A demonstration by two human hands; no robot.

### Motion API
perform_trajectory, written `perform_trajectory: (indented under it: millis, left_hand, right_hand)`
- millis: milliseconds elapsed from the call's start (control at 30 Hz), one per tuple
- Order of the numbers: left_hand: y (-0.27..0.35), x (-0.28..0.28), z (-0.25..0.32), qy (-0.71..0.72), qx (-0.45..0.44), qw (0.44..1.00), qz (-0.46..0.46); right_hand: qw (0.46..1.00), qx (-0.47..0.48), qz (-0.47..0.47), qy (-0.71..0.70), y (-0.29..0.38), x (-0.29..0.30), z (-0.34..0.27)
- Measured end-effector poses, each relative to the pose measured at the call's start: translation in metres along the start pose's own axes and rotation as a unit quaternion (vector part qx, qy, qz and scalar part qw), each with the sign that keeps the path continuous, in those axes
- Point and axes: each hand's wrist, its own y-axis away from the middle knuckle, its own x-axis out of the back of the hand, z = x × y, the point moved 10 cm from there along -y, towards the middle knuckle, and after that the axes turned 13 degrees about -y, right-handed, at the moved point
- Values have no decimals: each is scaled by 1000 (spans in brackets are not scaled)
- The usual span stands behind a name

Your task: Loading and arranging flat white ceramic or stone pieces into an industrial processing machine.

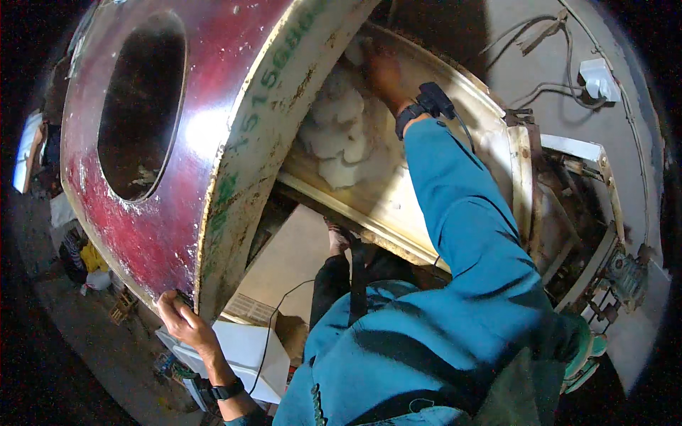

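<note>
A large curved shell (pixel 160 234) with a worn red face, an oval opening and a rusty off-white side bearing green writing stands tilted at the left. My left hand (pixel 184 325) grips its lower corner with the fingers over the edge. My right hand (pixel 381 66) reaches into the shadowed upper part of a cream-coloured hollow panel (pixel 410 197) with a raised rim; its fingers are blurred and dark. Beside and below it, pale lumpy material (pixel 341 133) lies on the panel's inner face. Whether the right hand holds anything is unclear. Both wrists wear black straps.
White boxy containers (pixel 250 351) stand below the shell. A thin black cable hangs near them. At the right are a metal frame (pixel 581 266), a white electrical box (pixel 599 80) with cables, and a motor-like part (pixel 628 277). A yellow item (pixel 93 255) lies at the far left.
</note>
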Motion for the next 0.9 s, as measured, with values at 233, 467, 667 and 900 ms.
perform_trajectory:
  millis: [233, 467, 667, 900]
  left_hand:
    - [1, -1, -7, -18, -9, 1000, 9]
    - [2, -1, -11, -25, -26, 999, 31]
    - [0, -5, -10, -16, -15, 1000, 7]
    - [6, -14, -16, -2, -24, 1000, 12]
  right_hand:
    - [810, -378, 40, -447, 101, 9, 76]
    - [864, -385, 41, -322, 171, 78, 100]
    - [977, -193, -9, -92, 129, 88, 27]
    - [985, -142, -94, 3, 139, 63, 57]
